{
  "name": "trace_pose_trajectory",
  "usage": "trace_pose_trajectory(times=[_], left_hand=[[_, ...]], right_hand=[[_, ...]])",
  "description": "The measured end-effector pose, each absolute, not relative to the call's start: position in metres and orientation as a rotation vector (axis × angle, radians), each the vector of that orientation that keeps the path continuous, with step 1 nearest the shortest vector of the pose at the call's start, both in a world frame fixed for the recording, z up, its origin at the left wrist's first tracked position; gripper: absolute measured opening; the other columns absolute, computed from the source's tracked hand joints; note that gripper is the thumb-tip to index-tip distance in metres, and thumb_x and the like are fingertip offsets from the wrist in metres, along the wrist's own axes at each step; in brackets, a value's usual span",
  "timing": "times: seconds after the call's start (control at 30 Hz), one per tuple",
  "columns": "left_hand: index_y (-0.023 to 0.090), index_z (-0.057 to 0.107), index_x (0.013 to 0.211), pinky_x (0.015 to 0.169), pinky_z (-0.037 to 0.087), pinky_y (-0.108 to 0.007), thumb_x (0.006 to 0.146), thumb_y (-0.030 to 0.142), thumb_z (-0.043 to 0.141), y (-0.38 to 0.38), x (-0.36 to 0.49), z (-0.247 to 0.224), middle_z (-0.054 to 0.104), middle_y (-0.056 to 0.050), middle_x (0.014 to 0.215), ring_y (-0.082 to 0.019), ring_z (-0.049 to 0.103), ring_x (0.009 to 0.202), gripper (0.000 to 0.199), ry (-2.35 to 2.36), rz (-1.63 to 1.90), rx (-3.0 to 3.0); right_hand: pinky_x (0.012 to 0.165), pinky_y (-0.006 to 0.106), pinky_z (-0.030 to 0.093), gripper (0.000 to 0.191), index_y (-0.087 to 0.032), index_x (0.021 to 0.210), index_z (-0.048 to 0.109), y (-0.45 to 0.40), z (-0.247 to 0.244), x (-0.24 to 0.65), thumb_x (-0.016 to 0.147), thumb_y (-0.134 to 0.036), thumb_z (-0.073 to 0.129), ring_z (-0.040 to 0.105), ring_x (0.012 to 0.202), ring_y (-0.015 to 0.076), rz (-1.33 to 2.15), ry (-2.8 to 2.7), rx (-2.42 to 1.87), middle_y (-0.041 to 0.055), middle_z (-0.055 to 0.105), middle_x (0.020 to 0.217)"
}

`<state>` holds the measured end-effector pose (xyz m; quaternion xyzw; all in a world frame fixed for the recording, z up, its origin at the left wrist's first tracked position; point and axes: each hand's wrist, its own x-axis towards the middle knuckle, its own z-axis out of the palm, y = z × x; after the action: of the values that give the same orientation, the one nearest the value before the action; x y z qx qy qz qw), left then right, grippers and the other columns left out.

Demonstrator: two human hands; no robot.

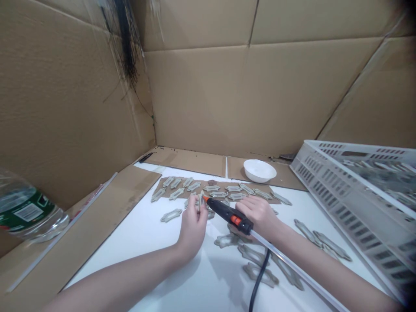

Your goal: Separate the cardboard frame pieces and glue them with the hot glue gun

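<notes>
My left hand (194, 225) pinches a small greyish frame-shaped plate (200, 200) on edge, over the middle of the work surface. In my right hand (260, 215) is a black hot glue gun (224, 211) with an orange nozzle, its tip at the plate. A clear glue stick (292, 264) runs out of the gun's back, and a black cable (260, 281) hangs below. Beyond my hands, several similar plates (176, 193) lie in rows on a brown cardboard strip (203, 180). More loose plates (260, 273) lie under and beside my right forearm.
A white plastic crate (351, 216) holding many plates stands at the right. A white bowl (259, 171) sits at the back. On the left are a water bottle (29, 212) and cardboard flap (107, 208). Cardboard walls (211, 95) enclose the white table (156, 277); black strands (125, 47) hang upper left.
</notes>
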<state>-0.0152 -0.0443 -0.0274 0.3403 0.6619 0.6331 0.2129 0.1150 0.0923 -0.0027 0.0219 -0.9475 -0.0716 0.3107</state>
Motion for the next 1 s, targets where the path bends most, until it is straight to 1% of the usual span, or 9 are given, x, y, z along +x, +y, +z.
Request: trace_pose_trajectory(times=[0.23,0.47,0.6,0.67,0.8,0.9,1.0], left_hand=[[0.020,0.042,0.079,0.042,0.021,-0.018,0.079,0.040,0.043,-0.044,-0.017,-0.029,0.034,0.007,0.049,-0.007,0.028,0.044,0.020,1.838,1.778,0.942],[0.020,0.044,0.081,0.043,0.024,-0.018,0.078,0.039,0.044,-0.041,-0.019,-0.032,0.036,0.006,0.052,-0.007,0.032,0.045,0.020,1.799,1.824,0.886],[0.020,0.041,0.085,0.043,0.025,-0.018,0.081,0.037,0.039,-0.042,-0.020,-0.033,0.033,0.007,0.051,-0.007,0.032,0.045,0.017,1.817,1.783,0.939],[0.021,0.040,0.085,0.043,0.025,-0.017,0.082,0.038,0.039,-0.043,-0.020,-0.033,0.033,0.007,0.051,-0.007,0.032,0.045,0.017,1.794,1.778,0.936],[0.021,0.034,0.079,0.042,0.025,-0.016,0.082,0.040,0.037,-0.042,-0.019,-0.030,0.033,0.007,0.053,-0.006,0.032,0.046,0.019,1.743,1.802,0.888],[0.022,0.030,0.077,0.042,0.026,-0.016,0.083,0.041,0.035,-0.042,-0.018,-0.027,0.034,0.008,0.053,-0.006,0.030,0.044,0.021,1.731,1.795,0.860],[0.022,0.030,0.076,0.047,0.031,-0.017,0.084,0.042,0.032,-0.042,-0.018,-0.026,0.042,0.006,0.057,-0.007,0.036,0.049,0.022,1.767,1.800,0.877]], right_hand=[[0.050,0.027,0.024,0.017,-0.018,0.058,0.042,0.088,-0.001,0.113,0.072,-0.027,0.045,0.037,0.047,0.0132,-0.258,-2.513,0.070,0.0012,0.046,0.050],[0.051,0.028,0.027,0.016,-0.014,0.072,0.052,0.083,-0.001,0.113,0.075,-0.029,0.046,0.044,0.050,0.0154,-0.251,-2.501,0.055,0.0035,0.052,0.054],[0.051,0.027,0.029,0.016,-0.014,0.071,0.054,0.088,0.002,0.115,0.076,-0.027,0.045,0.046,0.049,0.0154,-0.178,-2.473,-0.132,0.0045,0.054,0.054],[0.048,0.025,0.029,0.019,-0.016,0.069,0.053,0.091,0.009,0.116,0.076,-0.031,0.046,0.046,0.047,0.0146,-0.029,-2.495,-0.323,0.0035,0.055,0.054],[0.045,0.023,0.030,0.034,-0.017,0.063,0.052,0.091,0.027,0.117,0.078,-0.046,0.042,0.046,0.046,0.0137,0.421,-2.520,-0.726,0.0008,0.050,0.051],[0.044,0.022,0.033,0.038,-0.017,0.067,0.051,0.091,0.039,0.117,0.079,-0.050,0.037,0.045,0.045,0.0119,0.907,-2.508,-0.830,-0.0014,0.046,0.050],[0.042,0.021,0.035,0.042,-0.016,0.068,0.051,0.094,0.043,0.118,0.078,-0.054,0.036,0.043,0.040,0.0100,1.239,-2.472,-0.922,-0.0034,0.042,0.046]])
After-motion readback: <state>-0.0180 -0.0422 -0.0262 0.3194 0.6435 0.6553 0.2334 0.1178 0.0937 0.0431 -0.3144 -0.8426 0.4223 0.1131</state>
